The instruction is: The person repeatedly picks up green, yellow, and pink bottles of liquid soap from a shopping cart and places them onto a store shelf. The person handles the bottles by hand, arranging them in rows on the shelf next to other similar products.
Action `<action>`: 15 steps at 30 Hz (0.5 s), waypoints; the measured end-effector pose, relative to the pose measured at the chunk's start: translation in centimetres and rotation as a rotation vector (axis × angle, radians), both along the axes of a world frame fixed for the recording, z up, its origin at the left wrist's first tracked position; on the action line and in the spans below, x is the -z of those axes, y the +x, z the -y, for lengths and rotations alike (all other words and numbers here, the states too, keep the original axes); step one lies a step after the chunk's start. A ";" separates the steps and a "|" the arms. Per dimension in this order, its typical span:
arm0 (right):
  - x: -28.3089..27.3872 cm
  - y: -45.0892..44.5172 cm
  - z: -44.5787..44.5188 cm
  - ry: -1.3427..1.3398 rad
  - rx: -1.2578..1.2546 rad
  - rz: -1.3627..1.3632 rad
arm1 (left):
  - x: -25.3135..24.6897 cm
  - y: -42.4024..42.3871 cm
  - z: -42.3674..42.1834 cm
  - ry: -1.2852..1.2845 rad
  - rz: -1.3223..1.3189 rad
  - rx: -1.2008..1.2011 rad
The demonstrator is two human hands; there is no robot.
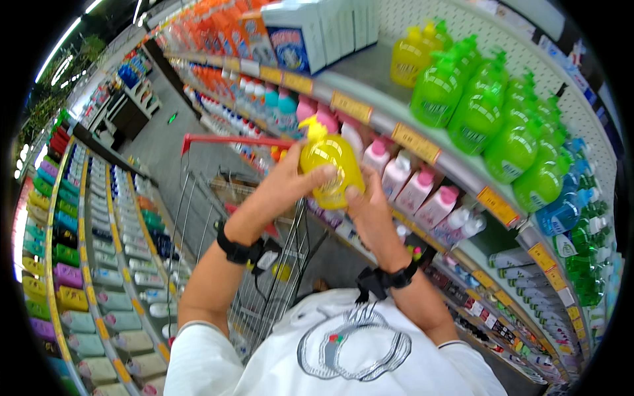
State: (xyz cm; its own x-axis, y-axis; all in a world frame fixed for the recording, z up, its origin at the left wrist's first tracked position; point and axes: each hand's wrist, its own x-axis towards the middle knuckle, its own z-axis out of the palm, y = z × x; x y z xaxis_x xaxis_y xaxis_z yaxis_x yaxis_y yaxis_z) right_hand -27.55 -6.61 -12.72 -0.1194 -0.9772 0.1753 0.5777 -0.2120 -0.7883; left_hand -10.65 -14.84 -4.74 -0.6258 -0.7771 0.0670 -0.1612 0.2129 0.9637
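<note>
Both of my hands hold a yellow pump bottle of liquid soap (pixel 333 161) in front of the shelf, its yellow pump head tilted up to the left. My left hand (pixel 292 173) grips the bottle's left side, with the thumb across its front. My right hand (pixel 369 203) holds the lower right side, thumb near the base. Similar yellow pump bottles (pixel 408 57) stand on the upper shelf, beside rows of green pump bottles (pixel 438 91). Below the held bottle, to the left, is a wire shopping cart (pixel 198 222) with a red handle (pixel 237 140).
Boxes (pixel 292 42) stand at the upper shelf's back left. Pink and white bottles (pixel 417 188) line the shelf below; blue pump bottles (pixel 557 215) are at the right. Another stocked shelf (pixel 106 277) runs along the left side of the aisle, whose floor (pixel 168 106) shows beyond the cart.
</note>
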 end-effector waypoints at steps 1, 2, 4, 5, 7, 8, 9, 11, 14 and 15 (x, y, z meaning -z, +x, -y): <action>-0.6 -0.1 0.0 -0.035 0.026 -0.067 | -0.2 -0.1 -0.3 0.007 -0.044 -0.014; -1.3 -0.2 0.1 -0.069 0.054 -0.134 | -0.6 -0.4 0.1 0.010 -0.097 0.015; -2.4 -0.3 0.3 -0.107 0.123 -0.220 | -1.3 -1.3 1.0 0.016 -0.141 0.045; -3.3 -0.7 0.6 -0.124 0.151 -0.233 | -1.8 -2.1 1.3 0.011 -0.143 0.039; -4.3 -1.6 0.7 -0.143 0.206 -0.252 | -2.9 -3.3 1.8 -0.004 -0.173 0.034; -4.5 -1.8 1.3 -0.200 0.224 -0.278 | -3.9 -3.8 2.0 -0.018 -0.205 0.036; -5.1 -2.0 1.4 -0.197 0.232 -0.256 | -4.6 -4.3 2.2 -0.023 -0.241 0.039; -6.7 -2.6 1.4 -0.190 0.250 -0.212 | -6.1 -5.5 3.4 -0.069 -0.247 0.008; -6.5 -3.6 1.4 -0.197 0.307 -0.258 | -7.2 -8.0 6.2 -0.241 -0.242 -0.040; -6.7 -3.7 1.1 -0.186 0.307 -0.236 | -7.6 -8.8 7.2 -0.288 -0.233 -0.046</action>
